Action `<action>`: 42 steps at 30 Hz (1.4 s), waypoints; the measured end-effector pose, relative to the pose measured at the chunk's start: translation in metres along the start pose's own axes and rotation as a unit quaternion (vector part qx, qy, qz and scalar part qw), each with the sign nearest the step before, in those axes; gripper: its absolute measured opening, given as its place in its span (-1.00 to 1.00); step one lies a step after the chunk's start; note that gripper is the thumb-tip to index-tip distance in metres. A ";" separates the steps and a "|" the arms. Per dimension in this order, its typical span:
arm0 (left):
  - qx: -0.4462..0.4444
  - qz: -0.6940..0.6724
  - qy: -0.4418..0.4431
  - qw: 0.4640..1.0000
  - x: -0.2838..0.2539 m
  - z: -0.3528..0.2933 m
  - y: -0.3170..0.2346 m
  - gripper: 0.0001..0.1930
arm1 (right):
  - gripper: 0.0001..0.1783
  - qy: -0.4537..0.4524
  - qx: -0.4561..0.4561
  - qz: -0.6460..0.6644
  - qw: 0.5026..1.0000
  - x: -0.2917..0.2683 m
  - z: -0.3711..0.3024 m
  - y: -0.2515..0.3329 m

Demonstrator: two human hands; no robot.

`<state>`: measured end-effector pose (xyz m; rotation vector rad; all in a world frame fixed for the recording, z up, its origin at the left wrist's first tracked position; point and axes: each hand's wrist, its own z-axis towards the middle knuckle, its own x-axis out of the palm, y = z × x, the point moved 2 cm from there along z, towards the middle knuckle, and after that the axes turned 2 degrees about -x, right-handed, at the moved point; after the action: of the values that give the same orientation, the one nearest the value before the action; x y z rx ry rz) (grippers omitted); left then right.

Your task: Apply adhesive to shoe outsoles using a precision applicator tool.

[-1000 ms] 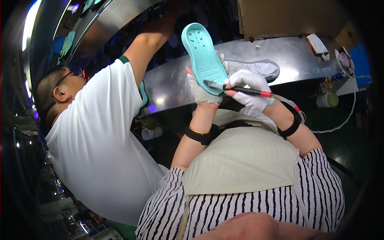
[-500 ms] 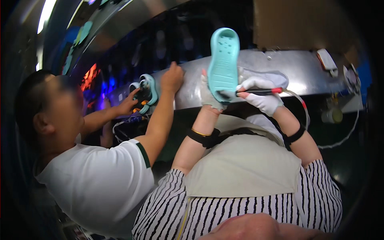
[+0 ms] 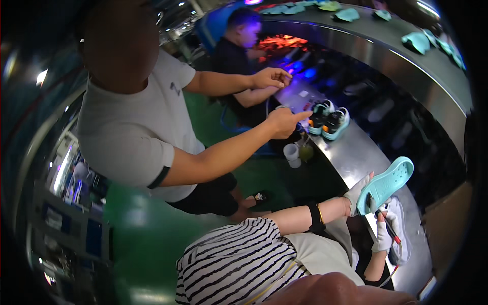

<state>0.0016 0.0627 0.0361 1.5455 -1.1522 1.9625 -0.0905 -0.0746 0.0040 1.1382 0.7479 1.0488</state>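
My left hand [image 3: 357, 195], in a white fingertip-less glove, grips a turquoise shoe sole [image 3: 388, 186] from its near end, tilted with its inner face up. My right hand [image 3: 384, 235], gloved the same way, is closed on a brush [image 3: 394, 235] with a black handle, a red end and a thin tube. The brush tip rests at or just over the sole's near end; exact contact is hard to see. Beside my right hand lies a whitish-grey shoe upper [image 3: 402, 249] on the metal bench [image 3: 347, 158], partly hidden by the hand and sole.
A co-worker [image 3: 137, 117] stands at left, one hand [image 3: 287, 122] pointing at two turquoise-and-black shoes [image 3: 335, 124] on the bench. Another person [image 3: 236, 56] sits farther off. White cups [image 3: 292, 154] stand beside the bench. A conveyor belt [image 3: 391, 38] carries turquoise pieces behind.
The view has swung left, shifting my hands and sole to the lower right. The co-worker's hands have come away from the shoes, one now pointing. My grips on sole and brush stay the same.
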 end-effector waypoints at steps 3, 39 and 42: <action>0.043 -0.011 -0.051 0.998 0.005 -0.017 -0.020 -0.35 | -0.89 0.047 -0.013 0.046 0.998 0.024 0.014 0.016; -0.221 -0.116 0.266 0.931 0.093 -0.040 0.045 -0.60 | -0.91 -0.151 0.128 -0.074 0.977 -0.077 -0.075 0.110; -0.320 0.042 0.166 0.932 0.106 0.026 0.133 -0.50 | -0.92 -0.215 -0.055 0.009 0.975 -0.113 -0.117 0.142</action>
<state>-0.1130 -0.0550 0.0880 0.8053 -1.5145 1.5733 -0.2740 -0.1292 0.1037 1.2234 0.3327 0.8076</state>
